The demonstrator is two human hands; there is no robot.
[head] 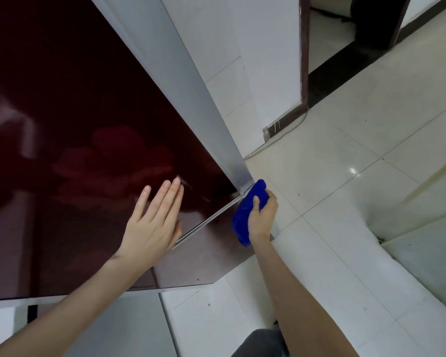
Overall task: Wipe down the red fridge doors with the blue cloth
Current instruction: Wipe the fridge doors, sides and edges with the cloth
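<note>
At the lower right corner of the upper red fridge door [88, 112], the right hand [262, 217] has its grip clenched around a bunched blue cloth [245, 215]. This cloth is pressed against the silver edge strip [191, 81] that runs down the door's right side, right where it meets the thin horizontal seam [211, 217] between the upper door and the lower door [196, 264]. The cloth's long axis runs from the upper right, where one end pokes out above the fingers toward the corner of the strip, down to the lower left, where the other end hangs below the wrist.

The left hand [152, 225] lies flat on the glossy face of the upper door, its grip released, with fingers held straight and close together, pointing up and to the right toward the cloth. Its thumb side sits near the seam.

A faint flower pattern shows in the dark red gloss of the upper door, together with blurred reflections. No brand name, label or writing can be read on either door.

Pale floor tiles [358, 155] lie to the right of the fridge, and a thin cable [289, 130] runs along the foot of the white wall [268, 60] beyond.
</note>
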